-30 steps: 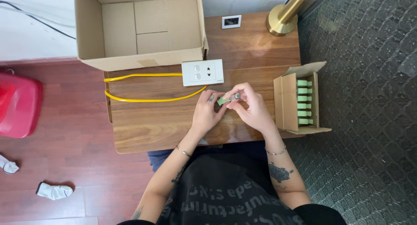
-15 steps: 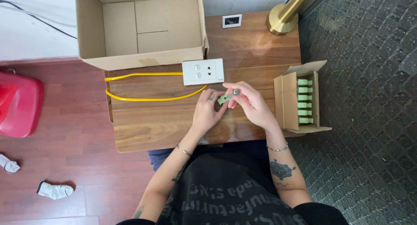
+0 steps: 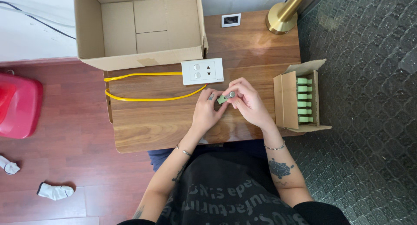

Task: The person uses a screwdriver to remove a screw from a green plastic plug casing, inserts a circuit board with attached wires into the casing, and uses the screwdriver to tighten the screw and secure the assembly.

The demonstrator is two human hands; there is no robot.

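Over the wooden table, both hands meet on one small green part with a metal end. My left hand pinches its green body from the left. My right hand grips the metal end from the right. Just beyond the hands lies a white wall socket plate with a yellow cable looping off to the left. To the right, a small open cardboard box holds several more green parts in a row.
A large open cardboard box, nothing in it, stands at the table's back left. A brass lamp base and a small white square plate sit at the back. A red container and white socks lie on the floor.
My hands have shifted slightly and turned the green part between the fingers; they stay over the same spot of the table. Nothing else has moved.
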